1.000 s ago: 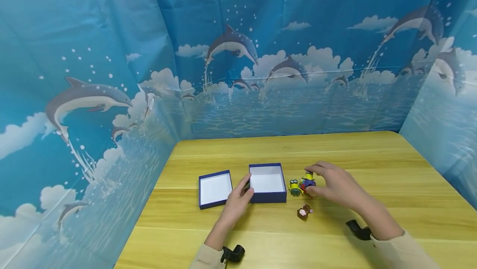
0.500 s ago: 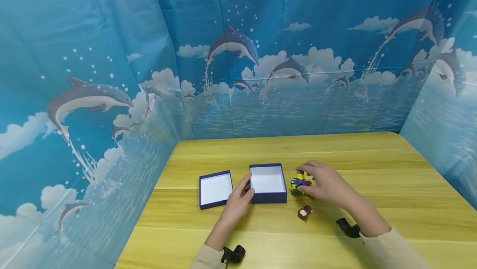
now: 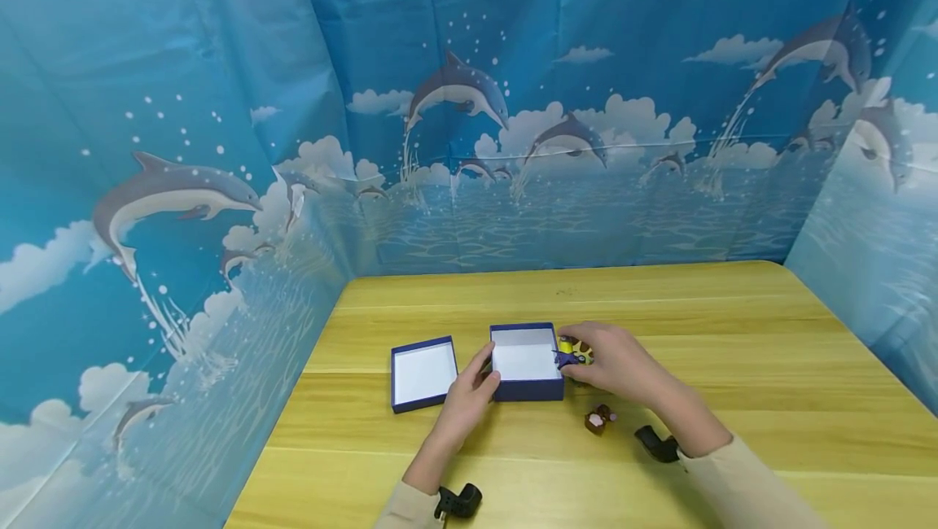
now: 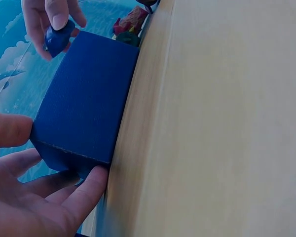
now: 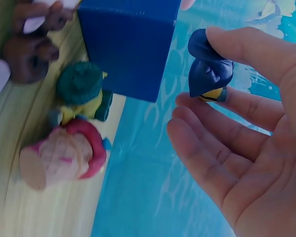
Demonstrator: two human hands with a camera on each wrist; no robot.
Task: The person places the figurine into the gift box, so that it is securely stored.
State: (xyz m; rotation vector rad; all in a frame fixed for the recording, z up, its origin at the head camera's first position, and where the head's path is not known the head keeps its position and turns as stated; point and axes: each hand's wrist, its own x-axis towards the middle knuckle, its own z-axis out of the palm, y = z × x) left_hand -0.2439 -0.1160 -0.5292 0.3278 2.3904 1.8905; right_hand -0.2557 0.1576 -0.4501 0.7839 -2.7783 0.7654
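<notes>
In the head view an open dark blue box (image 3: 529,390) with a white inside stands mid-table. My left hand (image 3: 466,395) holds its left side, thumb and fingers around the near corner. My right hand (image 3: 619,361) pinches a small yellow toy figure (image 5: 210,76) with a dark blue hat and cape. The toy overlaps the box's right rim in the head view. Beside the box, in the right wrist view, are a green-and-yellow figure (image 5: 80,89) and a red-and-tan figure (image 5: 64,154), mostly hidden behind the right hand in the head view.
A brown toy figure (image 3: 597,418) with a pink patch lies on the wooden table (image 3: 352,464), in front of the box's right side. Left of the box lies its shallow lid (image 3: 422,406), white inside facing up. A dolphin-printed curtain (image 3: 469,220) hangs behind the table.
My right hand has moved left with the yellow figure, from above the other toys to the box's right rim. My left hand and the box have stayed put.
</notes>
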